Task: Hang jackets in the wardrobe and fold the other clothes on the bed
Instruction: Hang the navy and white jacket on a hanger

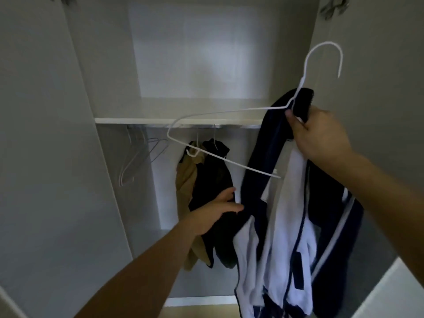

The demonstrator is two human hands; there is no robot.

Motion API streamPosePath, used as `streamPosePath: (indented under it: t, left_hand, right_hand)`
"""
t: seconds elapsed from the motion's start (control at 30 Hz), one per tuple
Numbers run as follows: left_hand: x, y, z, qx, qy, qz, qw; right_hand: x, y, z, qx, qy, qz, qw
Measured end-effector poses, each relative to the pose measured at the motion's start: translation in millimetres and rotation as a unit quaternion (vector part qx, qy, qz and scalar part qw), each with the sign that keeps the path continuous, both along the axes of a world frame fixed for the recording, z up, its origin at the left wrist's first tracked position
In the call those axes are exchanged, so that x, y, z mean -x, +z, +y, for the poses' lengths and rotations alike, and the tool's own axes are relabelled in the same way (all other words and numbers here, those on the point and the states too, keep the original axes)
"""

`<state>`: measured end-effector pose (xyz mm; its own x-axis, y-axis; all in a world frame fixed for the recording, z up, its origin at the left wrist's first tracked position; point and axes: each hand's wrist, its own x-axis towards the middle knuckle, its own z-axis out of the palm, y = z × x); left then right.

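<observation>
The right hand [321,134] grips one navy-and-white jacket [282,226] by its collar, together with one white wire hanger [224,111], before the open wardrobe [183,120]. The left hand [213,214] reaches, fingers spread, toward its sleeve. The jacket looks soft, light, floppy; best held at the shoulders. Two jackets [206,191] hang inside; several spare hangers [137,157], uncountable.

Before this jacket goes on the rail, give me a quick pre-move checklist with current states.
1. Right hand grips hanger and jacket collar together: ok.
2. Jacket seated on hanger: not ok, one hanger arm sticks out bare.
3. Left hand free to help: ok, open, reaching for the jacket.
4. Rail space: ok, a gap shows right of the two hung jackets.
5. Hook points toward rail: cannot tell.
</observation>
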<state>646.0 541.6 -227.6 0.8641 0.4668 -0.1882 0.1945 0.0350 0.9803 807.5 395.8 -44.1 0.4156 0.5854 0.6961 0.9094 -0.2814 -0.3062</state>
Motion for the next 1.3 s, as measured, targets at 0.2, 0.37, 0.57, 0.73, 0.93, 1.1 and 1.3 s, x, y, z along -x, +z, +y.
streamPosePath:
  t: [0.2, 0.37, 0.57, 0.73, 0.93, 1.1, 1.3]
  left_hand:
    - [-54, 37, -14, -0.088, -0.001, -0.083, 0.993]
    - [-66, 49, -12, -0.163, -0.064, -0.033, 0.984]
    - [-70, 60, -18, -0.147, -0.043, -0.113, 0.982]
    - [-56, 56, -13, -0.144, -0.095, -0.032, 0.984]
    - [-10, 15, 28, -0.185, -0.186, 0.211, 0.942]
    - [48, 29, 81, -0.081, -0.021, 0.147, 0.986]
    - [68, 108, 116, -0.167, 0.19, 0.149, 0.956]
  right_hand:
    - [-6, -3, -5, -0.011, 0.033, 0.076, 0.996]
    - [-13, -9, -12, -0.036, 0.054, 0.107, 0.992]
    - [-14, -10, -13, -0.067, 0.097, 0.125, 0.985]
    - [-13, -8, -7, -0.078, 0.1, 0.131, 0.983]
    - [-16, -17, -5, -0.066, 0.096, 0.13, 0.985]
    - [-23, -22, -8, 0.019, 0.11, 0.128, 0.985]
    - [-10, -31, 5, 0.182, 0.069, 0.035, 0.98]
